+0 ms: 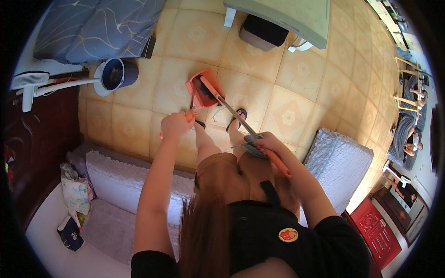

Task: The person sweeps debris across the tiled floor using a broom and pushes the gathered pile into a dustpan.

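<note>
My left hand [176, 127] is closed around the orange handle [190, 115] of a long-handled dustpan. The orange dustpan [199, 99] rests on the floor tiles ahead of my feet. My right hand [269, 142] grips the stick of a broom, with its orange end grip [280, 164] sticking out behind the fist. The metal broom stick [238, 115] slants down to the orange broom head [209, 87], whose dark bristles lie in the dustpan's mouth. A grey-green object [253, 146], too unclear to name, is at my right hand, partly covered by it.
A dark bin [128, 73] stands left, by a white fan [31, 83] and a blue-covered piece of furniture [94, 31]. A table [288, 17] has a dark-topped stool [264, 33] beneath. Covered sofas [139, 173] [340, 166] flank me. People sit far right.
</note>
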Demonstrator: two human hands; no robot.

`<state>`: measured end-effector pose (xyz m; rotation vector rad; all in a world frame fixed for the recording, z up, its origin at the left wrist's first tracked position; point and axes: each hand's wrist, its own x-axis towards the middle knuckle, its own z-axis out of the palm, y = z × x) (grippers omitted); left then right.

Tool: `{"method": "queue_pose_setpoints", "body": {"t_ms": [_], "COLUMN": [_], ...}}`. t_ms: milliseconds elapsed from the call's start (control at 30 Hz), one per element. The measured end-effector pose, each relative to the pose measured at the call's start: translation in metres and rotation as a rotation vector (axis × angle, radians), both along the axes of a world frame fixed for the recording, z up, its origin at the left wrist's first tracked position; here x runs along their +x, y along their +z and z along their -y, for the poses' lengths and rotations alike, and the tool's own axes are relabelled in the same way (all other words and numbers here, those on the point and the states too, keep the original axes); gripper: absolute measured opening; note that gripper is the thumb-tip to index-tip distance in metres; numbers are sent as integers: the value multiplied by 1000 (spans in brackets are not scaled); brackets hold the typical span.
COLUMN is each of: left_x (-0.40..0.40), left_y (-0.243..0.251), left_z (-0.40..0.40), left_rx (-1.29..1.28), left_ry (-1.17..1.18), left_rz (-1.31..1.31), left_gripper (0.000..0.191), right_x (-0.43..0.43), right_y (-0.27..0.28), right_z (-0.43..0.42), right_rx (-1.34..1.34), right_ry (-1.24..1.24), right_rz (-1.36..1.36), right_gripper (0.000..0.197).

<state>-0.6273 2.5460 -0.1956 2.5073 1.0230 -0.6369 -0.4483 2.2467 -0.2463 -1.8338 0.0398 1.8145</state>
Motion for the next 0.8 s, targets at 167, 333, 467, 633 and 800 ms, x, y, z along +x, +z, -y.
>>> {"method": "queue_pose_setpoints", "body": {"t_ms": [167, 333, 467, 633, 800], "left_x": [-10, -16, -5, -9, -13], "left_y": [2, -6, 1, -11, -7], "left_z": [-7, -12, -8, -3, -1], "left_rx": [-17, -14, -41, -68, -98], "left_ry": [-35, -7, 2, -7, 14], "left_rz": [49, 35, 106, 119, 144], "left_gripper": [30, 23, 24, 26, 31], "right_x": [9, 54, 86, 20, -65], "right_y": [40, -21, -65, -92, -88], "right_z": [10, -30, -80, -86, -37], "right_rx": [-4, -21, -135, -279, 10], "right_ry": [-78, 32, 222, 351, 404], "right_rz": [105, 417, 637, 505, 388], "right_gripper": [11, 7, 13, 19, 22]}}
